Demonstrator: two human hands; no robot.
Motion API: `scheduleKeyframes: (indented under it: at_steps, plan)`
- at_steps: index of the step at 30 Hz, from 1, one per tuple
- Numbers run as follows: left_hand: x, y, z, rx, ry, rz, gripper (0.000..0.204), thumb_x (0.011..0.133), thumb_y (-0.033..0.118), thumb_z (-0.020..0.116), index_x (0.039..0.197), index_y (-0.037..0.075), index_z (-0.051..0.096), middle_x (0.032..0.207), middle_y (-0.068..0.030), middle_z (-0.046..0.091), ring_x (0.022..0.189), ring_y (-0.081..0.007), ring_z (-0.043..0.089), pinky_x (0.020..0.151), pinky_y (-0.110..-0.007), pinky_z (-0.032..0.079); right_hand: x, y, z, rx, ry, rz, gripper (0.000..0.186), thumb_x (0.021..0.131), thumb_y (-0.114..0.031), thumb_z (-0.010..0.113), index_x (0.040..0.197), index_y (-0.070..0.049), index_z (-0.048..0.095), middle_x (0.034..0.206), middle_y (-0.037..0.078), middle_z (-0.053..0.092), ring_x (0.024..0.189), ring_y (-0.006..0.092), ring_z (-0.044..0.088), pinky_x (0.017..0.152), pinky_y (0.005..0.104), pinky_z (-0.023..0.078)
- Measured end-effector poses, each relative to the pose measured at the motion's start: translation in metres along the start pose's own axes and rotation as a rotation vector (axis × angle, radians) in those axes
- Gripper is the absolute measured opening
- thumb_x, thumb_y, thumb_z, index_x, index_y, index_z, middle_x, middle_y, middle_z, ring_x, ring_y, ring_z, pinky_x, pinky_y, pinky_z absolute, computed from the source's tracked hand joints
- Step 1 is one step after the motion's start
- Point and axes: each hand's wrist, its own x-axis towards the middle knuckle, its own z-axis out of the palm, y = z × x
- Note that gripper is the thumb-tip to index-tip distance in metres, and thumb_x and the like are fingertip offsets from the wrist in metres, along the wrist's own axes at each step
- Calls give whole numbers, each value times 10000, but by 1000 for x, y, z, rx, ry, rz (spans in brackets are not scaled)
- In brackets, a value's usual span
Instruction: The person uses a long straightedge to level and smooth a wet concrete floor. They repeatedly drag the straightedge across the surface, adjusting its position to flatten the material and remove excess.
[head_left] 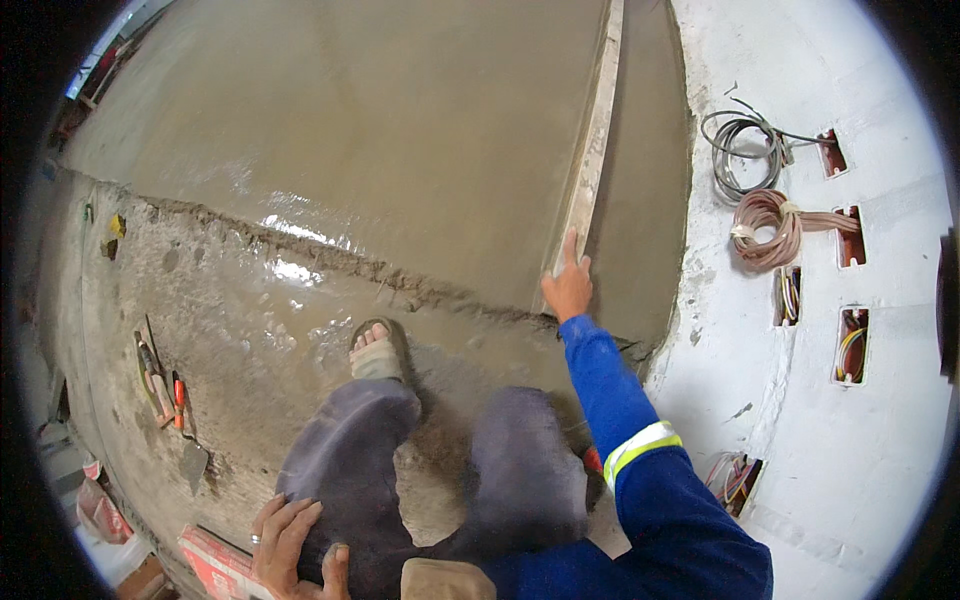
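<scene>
My right hand grips the near end of a long, pale, cement-smeared straightedge, its index finger stretched along the top. The straightedge lies on smooth wet cement screed and runs away from me, close to the right wall. My left hand rests on my left thigh, fingers spread and slightly bent, with no tool in it. A blue sleeve with a reflective band covers my right arm. I crouch on the rough lower floor, just short of the screed's ragged edge.
On the left lie a red-handled trowel and another long-handled tool. Along the white wall on the right hang a grey cable coil and a pinkish-brown coil, beside open boxes with wires. A red-and-white package lies at lower left.
</scene>
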Motion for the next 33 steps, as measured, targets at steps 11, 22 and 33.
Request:
scheduleKeyframes:
  at_steps: [11,22,33]
  plan:
    - [3,1,-1,16,-17,3,336,809,143,665,1103,-18,645,1108,-207,639,1082,-382,576,979,-443,415,13,-11,-1,29,27,-32,971,721,-157,681,1520,-230,133,1205,367,464,975,517,578,844,511,502]
    - [-6,-8,14,20,45,-75,419,748,291,653,1028,-20,665,1046,-195,645,1095,-404,551,998,-499,368,4,-11,8,-12,36,-36,966,727,-159,674,1521,-224,128,1232,381,443,956,527,581,840,519,500]
    - [-1,3,3,-2,24,-28,337,789,112,670,1102,-13,651,1103,-204,641,1087,-370,578,982,-442,412,-3,-23,6,-18,-3,-30,977,721,-162,681,1521,-220,123,1168,341,468,930,505,591,820,506,506]
